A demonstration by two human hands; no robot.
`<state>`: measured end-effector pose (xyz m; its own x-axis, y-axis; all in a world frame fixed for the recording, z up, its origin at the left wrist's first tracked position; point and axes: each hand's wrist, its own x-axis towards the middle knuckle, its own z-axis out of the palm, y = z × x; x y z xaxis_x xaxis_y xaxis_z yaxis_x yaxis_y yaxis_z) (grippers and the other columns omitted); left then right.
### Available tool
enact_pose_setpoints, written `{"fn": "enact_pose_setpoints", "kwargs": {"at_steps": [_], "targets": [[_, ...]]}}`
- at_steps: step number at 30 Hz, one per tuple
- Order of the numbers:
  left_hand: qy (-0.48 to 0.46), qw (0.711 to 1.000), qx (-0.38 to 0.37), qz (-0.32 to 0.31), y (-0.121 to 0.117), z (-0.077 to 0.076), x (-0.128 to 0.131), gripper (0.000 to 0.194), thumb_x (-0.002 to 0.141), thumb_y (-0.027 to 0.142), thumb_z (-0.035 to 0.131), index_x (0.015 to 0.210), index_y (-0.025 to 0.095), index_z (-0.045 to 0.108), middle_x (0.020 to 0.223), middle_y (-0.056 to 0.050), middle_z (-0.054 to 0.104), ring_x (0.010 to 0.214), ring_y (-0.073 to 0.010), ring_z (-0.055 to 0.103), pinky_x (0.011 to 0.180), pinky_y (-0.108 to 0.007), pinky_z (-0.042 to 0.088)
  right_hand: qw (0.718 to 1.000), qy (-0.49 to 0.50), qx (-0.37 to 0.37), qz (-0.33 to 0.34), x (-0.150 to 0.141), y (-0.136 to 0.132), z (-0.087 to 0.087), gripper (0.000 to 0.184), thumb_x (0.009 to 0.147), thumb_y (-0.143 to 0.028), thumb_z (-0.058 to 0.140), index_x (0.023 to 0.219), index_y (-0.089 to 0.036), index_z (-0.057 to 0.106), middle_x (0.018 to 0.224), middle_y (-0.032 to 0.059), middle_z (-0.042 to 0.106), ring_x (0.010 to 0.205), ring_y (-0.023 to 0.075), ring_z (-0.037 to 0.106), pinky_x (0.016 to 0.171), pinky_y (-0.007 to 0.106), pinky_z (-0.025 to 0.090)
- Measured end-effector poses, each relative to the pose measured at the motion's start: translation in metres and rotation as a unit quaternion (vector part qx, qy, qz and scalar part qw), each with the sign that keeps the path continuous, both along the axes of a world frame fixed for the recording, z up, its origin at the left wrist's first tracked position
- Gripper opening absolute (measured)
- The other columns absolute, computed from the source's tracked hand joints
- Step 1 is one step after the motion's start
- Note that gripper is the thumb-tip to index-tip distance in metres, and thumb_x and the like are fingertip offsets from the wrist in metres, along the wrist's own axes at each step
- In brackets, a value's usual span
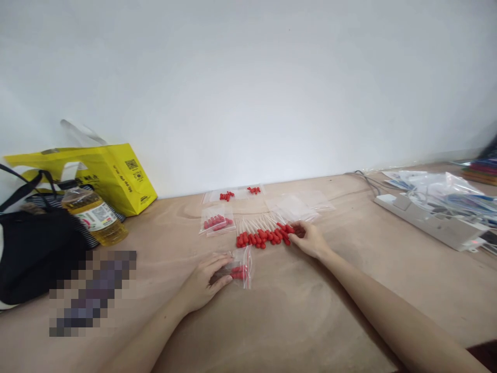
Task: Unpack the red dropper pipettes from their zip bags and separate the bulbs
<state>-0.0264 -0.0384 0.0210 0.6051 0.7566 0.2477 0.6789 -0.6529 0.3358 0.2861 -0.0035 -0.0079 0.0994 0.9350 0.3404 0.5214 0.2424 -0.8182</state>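
A row of red-tipped white sticks [267,235] lies on the wooden table, red ends toward me. At the row's right end, my right hand [308,239] has thumb and fingers closed on a red-tipped stick. My left hand [207,280] grips a small clear zip bag [246,259] just in front of the row, and several red tips [238,272] show inside it. Behind that, two overlapping zip bags [217,223] hold more red-tipped pieces. Farther back lie bags with red tips [226,196] near the wall. Flat clear bags [297,206] rest behind my right hand.
On the left stand a yellow shopping bag [128,181], a bottle of yellow liquid [95,215] and a black bag [39,254]. A blurred-out object [93,292] lies in front of them. To the right are a white power strip [430,223] and plastic-wrapped cables [454,191].
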Motion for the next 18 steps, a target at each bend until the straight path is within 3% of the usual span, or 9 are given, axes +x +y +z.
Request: {"fn": "enact_pose_setpoints", "kwargs": {"at_steps": [5, 11, 14, 18], "targets": [[0.013, 1.0, -0.007, 0.006, 0.0, 0.0, 0.0, 0.032, 0.08, 0.035, 0.047, 0.108, 0.02, 0.054, 0.115, -0.007, 0.056, 0.108, -0.0199, 0.049, 0.092, -0.037, 0.041, 0.993, -0.101, 0.056, -0.012, 0.003, 0.002, -0.002, 0.028, 0.066, -0.011, 0.047, 0.09, -0.014, 0.061, 0.079, 0.0055, 0.064, 0.071, 0.0145, 0.06, 0.069, 0.027, 0.048], [0.013, 1.0, -0.005, 0.003, 0.001, -0.002, -0.001, 0.032, 0.081, 0.035, 0.046, 0.108, 0.021, 0.054, 0.115, -0.007, 0.056, 0.108, -0.0197, 0.049, 0.092, -0.038, 0.04, 0.95, -0.275, 0.15, 0.012, 0.008, 0.003, -0.004, 0.035, 0.067, -0.002, 0.039, 0.085, -0.017, 0.065, 0.087, 0.0073, 0.06, 0.082, 0.0172, 0.056, 0.075, 0.029, 0.045], [0.011, 1.0, -0.004, 0.004, 0.001, 0.0, 0.0, 0.032, 0.08, 0.035, 0.047, 0.108, 0.021, 0.054, 0.115, -0.007, 0.056, 0.108, -0.0198, 0.049, 0.092, -0.038, 0.04, 0.951, -0.256, 0.174, 0.013, 0.008, 0.002, -0.002, 0.037, 0.065, 0.001, 0.037, 0.08, -0.018, 0.065, 0.085, 0.0068, 0.059, 0.08, 0.0161, 0.055, 0.074, 0.028, 0.045], [0.007, 1.0, -0.008, -0.001, 0.001, 0.001, 0.001, 0.032, 0.081, 0.035, 0.047, 0.108, 0.021, 0.054, 0.115, -0.006, 0.056, 0.108, -0.0195, 0.049, 0.092, -0.037, 0.04, 0.963, -0.152, 0.222, -0.02, -0.004, -0.01, 0.011, 0.028, 0.069, -0.005, 0.043, 0.083, -0.017, 0.064, 0.079, 0.0064, 0.058, 0.075, 0.016, 0.054, 0.069, 0.028, 0.045]]}}
